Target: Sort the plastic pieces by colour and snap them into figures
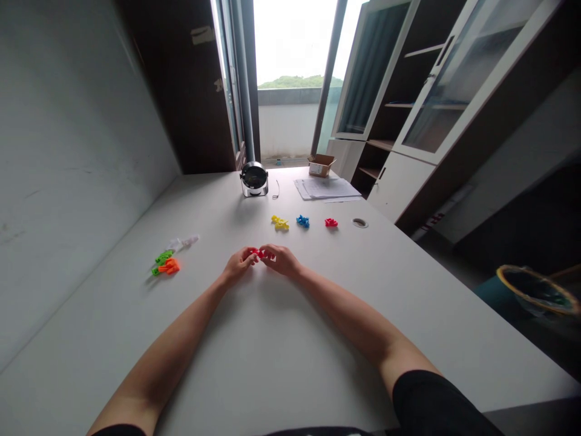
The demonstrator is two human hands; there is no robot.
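Note:
Between my two hands, just above the white table [272,339], is a small red plastic piece [258,254]. My left hand [240,264] pinches it from the left with thumb and fingers. From the right, my right hand [280,260] has its fingers closed on the same piece. Its exact shape is partly covered by the fingertips. Beyond my hands lie a yellow cluster of pieces [280,223], a blue cluster [302,221] and a red cluster [331,223] in a row. Off to the left are orange pieces [169,266], green pieces [163,257] and whitish clear pieces [182,243].
At the table's far side stand a round black device on a bracket [254,178] and an open cardboard box [321,165], with paper sheets [327,189] before it. A cable hole [360,223] is at the right. A wall [82,151] borders the left; a bin [538,289] stands right.

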